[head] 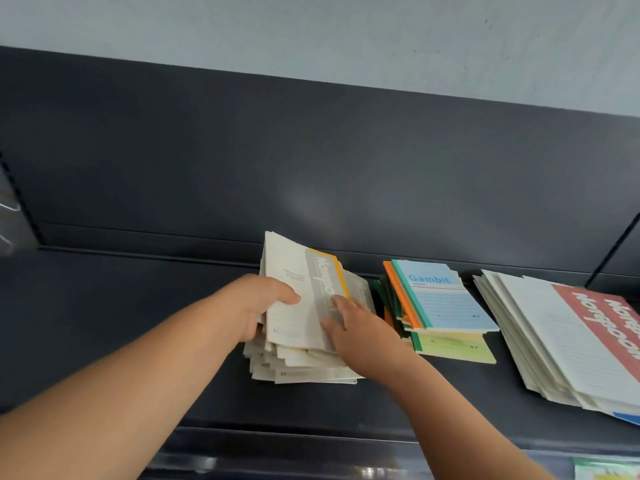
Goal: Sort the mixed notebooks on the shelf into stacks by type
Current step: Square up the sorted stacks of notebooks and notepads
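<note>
On the shelf (138, 323), left hand (256, 306) grips tilted cream notebooks (294, 289); right hand (360, 327) lies flat on their cover.

Bare left grip (257, 303), bare right grip (361, 331), bare forearms (145, 372)

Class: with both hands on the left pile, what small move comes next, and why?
Probably lift the yellow-edged notebook clear: the left hand grips it tilted above the untidy pile, and the right hand rests on its cover.
</note>
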